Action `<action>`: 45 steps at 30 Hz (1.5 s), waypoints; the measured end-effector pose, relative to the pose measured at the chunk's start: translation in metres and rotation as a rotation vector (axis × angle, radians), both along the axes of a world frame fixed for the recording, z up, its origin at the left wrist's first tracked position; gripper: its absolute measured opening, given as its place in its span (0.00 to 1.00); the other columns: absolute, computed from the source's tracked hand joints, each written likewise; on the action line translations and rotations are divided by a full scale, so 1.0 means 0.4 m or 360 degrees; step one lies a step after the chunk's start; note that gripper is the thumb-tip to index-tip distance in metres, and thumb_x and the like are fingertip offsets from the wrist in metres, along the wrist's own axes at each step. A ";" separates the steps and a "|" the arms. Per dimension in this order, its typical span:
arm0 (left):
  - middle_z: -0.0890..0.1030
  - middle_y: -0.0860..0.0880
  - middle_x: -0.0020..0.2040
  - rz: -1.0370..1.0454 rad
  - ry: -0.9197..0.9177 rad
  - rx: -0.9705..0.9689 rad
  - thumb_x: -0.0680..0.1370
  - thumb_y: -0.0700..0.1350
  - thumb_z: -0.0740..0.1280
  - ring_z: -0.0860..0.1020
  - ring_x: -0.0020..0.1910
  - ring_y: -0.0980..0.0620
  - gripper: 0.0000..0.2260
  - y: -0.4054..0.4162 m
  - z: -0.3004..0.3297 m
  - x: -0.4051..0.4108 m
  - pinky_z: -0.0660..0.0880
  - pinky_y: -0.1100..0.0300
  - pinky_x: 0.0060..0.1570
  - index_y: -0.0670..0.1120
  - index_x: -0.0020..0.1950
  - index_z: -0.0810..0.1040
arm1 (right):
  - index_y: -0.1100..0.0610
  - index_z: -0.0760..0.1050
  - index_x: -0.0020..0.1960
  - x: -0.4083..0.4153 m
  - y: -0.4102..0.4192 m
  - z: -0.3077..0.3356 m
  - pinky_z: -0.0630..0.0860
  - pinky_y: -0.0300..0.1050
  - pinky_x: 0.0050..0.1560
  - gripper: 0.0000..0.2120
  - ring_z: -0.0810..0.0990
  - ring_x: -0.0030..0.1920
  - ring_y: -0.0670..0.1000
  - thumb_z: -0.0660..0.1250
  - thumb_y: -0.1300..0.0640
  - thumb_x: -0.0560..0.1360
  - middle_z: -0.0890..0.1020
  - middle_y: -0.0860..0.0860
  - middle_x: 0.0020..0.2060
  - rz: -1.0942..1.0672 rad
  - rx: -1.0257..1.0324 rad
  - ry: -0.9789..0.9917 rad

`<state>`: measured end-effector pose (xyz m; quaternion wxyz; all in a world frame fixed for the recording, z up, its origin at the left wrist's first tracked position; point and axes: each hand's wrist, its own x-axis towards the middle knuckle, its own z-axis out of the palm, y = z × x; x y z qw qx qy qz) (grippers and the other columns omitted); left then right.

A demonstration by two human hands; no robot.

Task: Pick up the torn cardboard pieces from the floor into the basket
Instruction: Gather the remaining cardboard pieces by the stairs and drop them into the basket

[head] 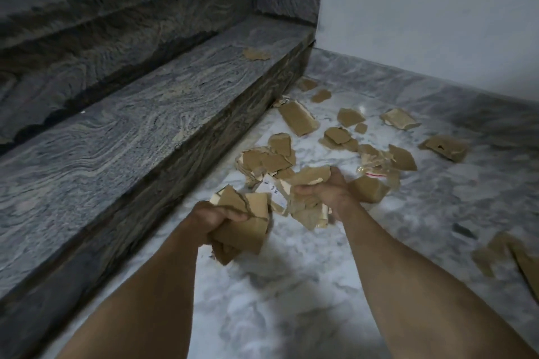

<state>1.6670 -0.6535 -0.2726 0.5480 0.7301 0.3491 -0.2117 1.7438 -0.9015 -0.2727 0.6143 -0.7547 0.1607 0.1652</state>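
Observation:
Several torn brown cardboard pieces (300,118) lie scattered over the white marble floor (291,285), most of them just beyond my hands. My left hand (217,221) grips a bunch of cardboard pieces (248,230) above the floor. My right hand (326,192) grips another handful of cardboard pieces (309,181), one bearing a white label. A piece with clear tape and a red stripe (374,173) lies right of that hand. No basket is in view.
Dark grey granite stairs (131,125) rise on the left, with one cardboard scrap (256,54) on the lowest step. A white wall (423,9) closes the far side. More cardboard (501,253) lies at the right edge.

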 end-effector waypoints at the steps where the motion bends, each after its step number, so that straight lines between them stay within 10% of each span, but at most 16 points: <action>1: 0.82 0.40 0.54 0.0000 0.0004 0.0115 0.57 0.48 0.85 0.81 0.51 0.41 0.33 0.001 -0.010 0.009 0.81 0.52 0.43 0.40 0.57 0.80 | 0.60 0.67 0.66 0.017 0.029 -0.005 0.75 0.40 0.51 0.39 0.78 0.58 0.53 0.83 0.66 0.61 0.79 0.53 0.59 0.0068 -0.0017 -0.0001; 6: 0.60 0.39 0.73 -0.0355 0.0050 0.0530 0.66 0.52 0.81 0.61 0.73 0.38 0.40 -0.049 -0.054 0.030 0.65 0.48 0.72 0.43 0.73 0.69 | 0.58 0.59 0.76 0.060 0.141 -0.066 0.74 0.49 0.65 0.54 0.72 0.70 0.56 0.86 0.59 0.58 0.74 0.54 0.68 0.0624 -0.0421 0.0227; 13: 0.82 0.45 0.55 -0.0252 0.0071 0.0324 0.48 0.52 0.84 0.80 0.52 0.45 0.37 -0.044 -0.081 0.043 0.77 0.59 0.44 0.44 0.55 0.82 | 0.51 0.50 0.79 0.045 0.194 -0.106 0.68 0.56 0.71 0.60 0.52 0.77 0.62 0.85 0.54 0.59 0.54 0.58 0.77 0.0641 -0.0883 0.0248; 16: 0.83 0.46 0.52 -0.0187 0.0026 0.0231 0.39 0.55 0.81 0.82 0.50 0.44 0.43 -0.032 -0.113 0.048 0.82 0.52 0.51 0.45 0.53 0.81 | 0.55 0.51 0.78 0.031 0.172 -0.093 0.73 0.51 0.66 0.59 0.64 0.74 0.59 0.85 0.57 0.59 0.65 0.55 0.74 0.0598 -0.0664 0.0172; 22: 0.81 0.44 0.57 -0.0200 -0.0015 0.0027 0.52 0.51 0.84 0.80 0.54 0.41 0.42 -0.097 -0.060 0.017 0.81 0.47 0.53 0.45 0.64 0.74 | 0.58 0.65 0.68 -0.031 0.055 -0.068 0.77 0.49 0.61 0.47 0.76 0.64 0.54 0.86 0.59 0.55 0.78 0.51 0.61 0.0183 -0.0225 0.0148; 26: 0.77 0.44 0.62 -0.0272 -0.0208 -0.0194 0.64 0.41 0.81 0.78 0.55 0.44 0.39 -0.230 -0.014 0.015 0.77 0.53 0.44 0.47 0.70 0.65 | 0.53 0.75 0.47 -0.093 -0.111 -0.024 0.77 0.45 0.52 0.22 0.82 0.49 0.49 0.83 0.66 0.61 0.83 0.48 0.44 -0.0173 0.0036 0.0025; 33: 0.83 0.42 0.53 -0.0508 -0.0237 -0.0348 0.59 0.46 0.84 0.83 0.47 0.43 0.34 -0.529 0.018 0.042 0.82 0.50 0.36 0.42 0.61 0.77 | 0.59 0.83 0.53 -0.233 -0.526 0.007 0.80 0.43 0.44 0.23 0.85 0.47 0.52 0.84 0.62 0.60 0.87 0.53 0.46 -0.0827 0.0029 0.0035; 41: 0.83 0.45 0.48 -0.0798 -0.0168 -0.0346 0.66 0.41 0.81 0.80 0.42 0.47 0.20 -0.852 -0.023 0.063 0.74 0.61 0.29 0.43 0.56 0.81 | 0.61 0.67 0.69 -0.347 -0.941 -0.041 0.77 0.51 0.56 0.47 0.79 0.58 0.56 0.87 0.58 0.56 0.76 0.51 0.59 -0.1075 -0.0109 0.0211; 45: 0.85 0.44 0.51 -0.0938 -0.0146 -0.0371 0.64 0.43 0.82 0.83 0.46 0.45 0.21 -1.032 -0.048 0.070 0.81 0.55 0.39 0.44 0.56 0.84 | 0.67 0.63 0.75 -0.290 -1.097 -0.140 0.81 0.51 0.54 0.74 0.82 0.58 0.57 0.88 0.48 0.34 0.79 0.58 0.63 -0.0840 -0.0384 0.0419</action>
